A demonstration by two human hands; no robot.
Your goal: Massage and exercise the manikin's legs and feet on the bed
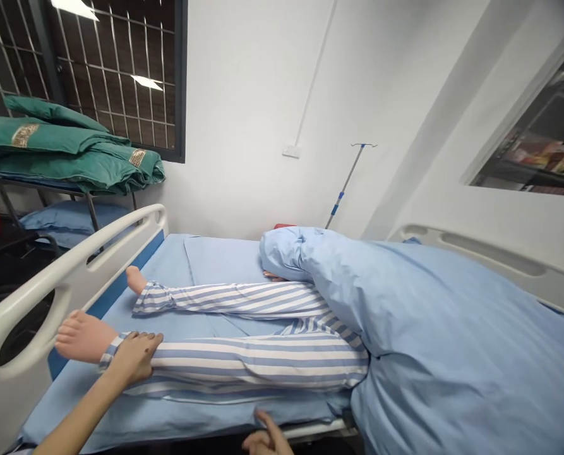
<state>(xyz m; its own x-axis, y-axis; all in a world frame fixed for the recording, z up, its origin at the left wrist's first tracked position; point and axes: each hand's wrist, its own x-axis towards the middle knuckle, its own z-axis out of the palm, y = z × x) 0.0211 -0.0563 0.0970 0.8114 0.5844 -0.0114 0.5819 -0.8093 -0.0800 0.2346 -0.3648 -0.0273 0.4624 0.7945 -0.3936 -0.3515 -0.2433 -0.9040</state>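
Note:
A mannequin lies on its back in striped pyjama trousers (244, 363), its bare feet at the left, the nearer foot (85, 337) toes up. My left hand (137, 355) is closed over the nearer lower leg just above the ankle, fingers curved across the trouser cloth; its thumb is hidden. At the bottom edge, in front of the mattress side, my right hand (268, 437) has its index finger stretched out and the other fingers curled. Nothing shows in it, and it is partly cut off. A light blue quilt (433, 328) covers the upper body, piled at the right.
The bed has a white footboard (73, 262) at the left and a white headboard (490, 249) at the right. Behind the bed stands an IV pole (345, 186). Green folded bedding (68, 148) is stacked on a rack under the barred window (115, 63).

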